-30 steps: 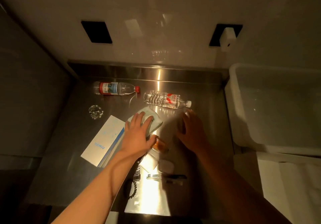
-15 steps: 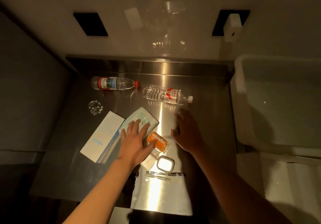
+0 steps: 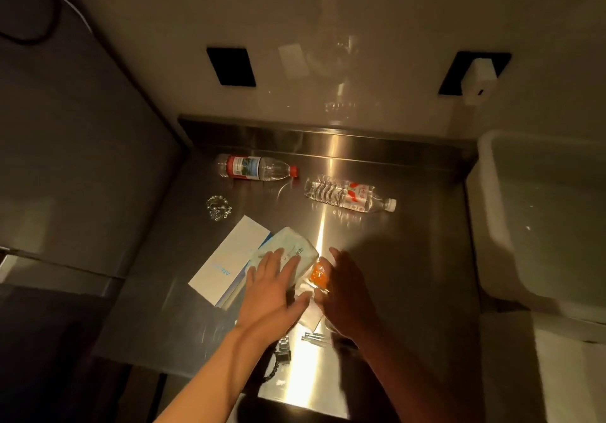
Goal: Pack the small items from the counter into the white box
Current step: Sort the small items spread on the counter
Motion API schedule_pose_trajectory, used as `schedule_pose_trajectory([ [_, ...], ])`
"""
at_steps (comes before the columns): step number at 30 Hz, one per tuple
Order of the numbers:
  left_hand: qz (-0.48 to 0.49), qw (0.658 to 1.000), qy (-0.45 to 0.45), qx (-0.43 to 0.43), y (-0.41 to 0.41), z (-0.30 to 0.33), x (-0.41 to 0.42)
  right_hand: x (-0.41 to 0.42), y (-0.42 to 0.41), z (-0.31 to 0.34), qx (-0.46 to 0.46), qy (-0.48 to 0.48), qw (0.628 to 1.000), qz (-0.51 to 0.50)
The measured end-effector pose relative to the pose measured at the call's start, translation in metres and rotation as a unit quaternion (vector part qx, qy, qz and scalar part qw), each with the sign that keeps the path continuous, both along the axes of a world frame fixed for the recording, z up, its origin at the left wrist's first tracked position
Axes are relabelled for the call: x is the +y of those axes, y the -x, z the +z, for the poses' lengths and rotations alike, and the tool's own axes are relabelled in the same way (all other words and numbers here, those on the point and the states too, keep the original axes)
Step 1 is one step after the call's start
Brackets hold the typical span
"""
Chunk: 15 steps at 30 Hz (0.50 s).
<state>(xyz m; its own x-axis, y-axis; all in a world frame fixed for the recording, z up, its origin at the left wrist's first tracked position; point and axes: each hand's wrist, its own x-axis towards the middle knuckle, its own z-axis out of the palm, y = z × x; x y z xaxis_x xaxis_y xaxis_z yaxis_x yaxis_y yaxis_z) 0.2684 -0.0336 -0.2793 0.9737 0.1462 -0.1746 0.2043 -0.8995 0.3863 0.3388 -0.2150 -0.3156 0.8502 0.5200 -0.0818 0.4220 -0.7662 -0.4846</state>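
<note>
My left hand (image 3: 273, 294) lies flat, fingers spread, on a pale green plastic packet (image 3: 288, 252) on the steel counter (image 3: 410, 275). My right hand (image 3: 347, 291) hovers over a small orange packet (image 3: 319, 275) just right of it, fingers apart, covering the small items beneath. A pen (image 3: 314, 337) and a metal watch band (image 3: 283, 349) peek out near my wrists. The white box (image 3: 485, 193) stands at the counter's right edge, apart from both hands.
Two plastic water bottles (image 3: 259, 168) (image 3: 349, 194) lie on their sides at the back. A bead bracelet (image 3: 219, 207) sits at the left, beside a flat white-and-blue carton (image 3: 229, 262). A wall rises behind; a dark surface stands left.
My right hand has moved left and nearer, over the orange packet and the small square case. My left hand stays on the green packet.
</note>
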Motion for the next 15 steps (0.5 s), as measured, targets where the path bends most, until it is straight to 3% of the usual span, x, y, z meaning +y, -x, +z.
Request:
schedule_pose_trajectory([
  [7,0.023,0.997,-0.044,-0.061,-0.018,0.020,0.087,0.046,-0.008,0.016,-0.011,0.023,0.999,-0.035],
  [15,0.066,0.997,-0.035,0.002,-0.049,0.006,0.187,0.111,-0.017,0.023,-0.004,0.006,1.000,-0.008],
])
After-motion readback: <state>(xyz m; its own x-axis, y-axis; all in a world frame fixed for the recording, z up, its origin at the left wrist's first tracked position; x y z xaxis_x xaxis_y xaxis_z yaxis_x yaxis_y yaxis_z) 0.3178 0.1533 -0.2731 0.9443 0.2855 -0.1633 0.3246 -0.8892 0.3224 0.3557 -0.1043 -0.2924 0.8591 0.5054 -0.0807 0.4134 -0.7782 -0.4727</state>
